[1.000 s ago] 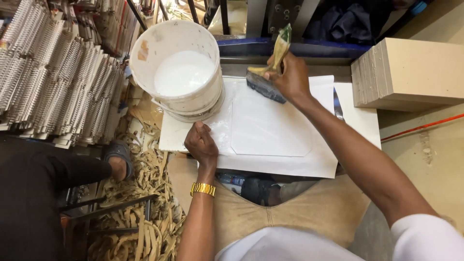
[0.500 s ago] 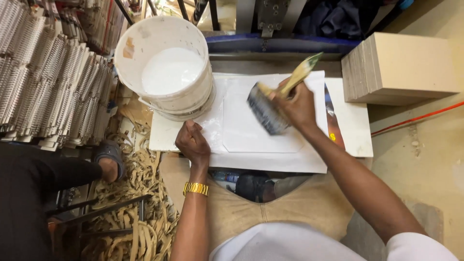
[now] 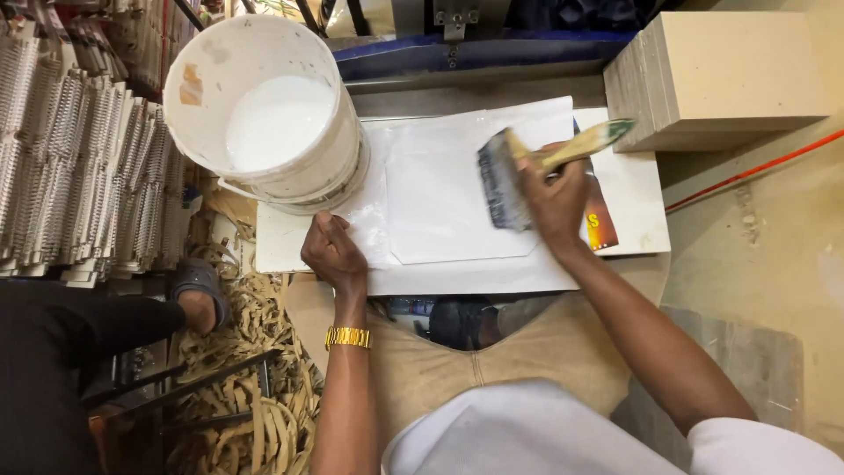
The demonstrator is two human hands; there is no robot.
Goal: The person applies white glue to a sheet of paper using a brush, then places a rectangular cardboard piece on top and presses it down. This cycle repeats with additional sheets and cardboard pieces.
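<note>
My right hand [image 3: 556, 198] grips a wide paintbrush [image 3: 503, 179] by its wooden handle, bristles pressed on a white sheet of paper [image 3: 448, 202] with cut corners. That sheet lies on a larger white board [image 3: 492, 280] across my lap. My left hand [image 3: 332, 253], with a gold watch at the wrist, presses flat on the sheet's lower left corner. A white bucket [image 3: 264, 62] of white glue stands just above my left hand, at the board's left end.
A stack of tan cardboard boards [image 3: 712, 75] sits at the upper right. Rows of spiral-bound pads [image 3: 79, 167] fill the left. Paper strips [image 3: 255, 352] litter the floor beside another person's sandalled foot [image 3: 200, 295]. A colourful printed cover [image 3: 600, 224] peeks out under my right hand.
My right hand has brought the brush down from the sheet's top edge and swept it across the sheet toward the right. My left hand has stayed pressed on the corner.
</note>
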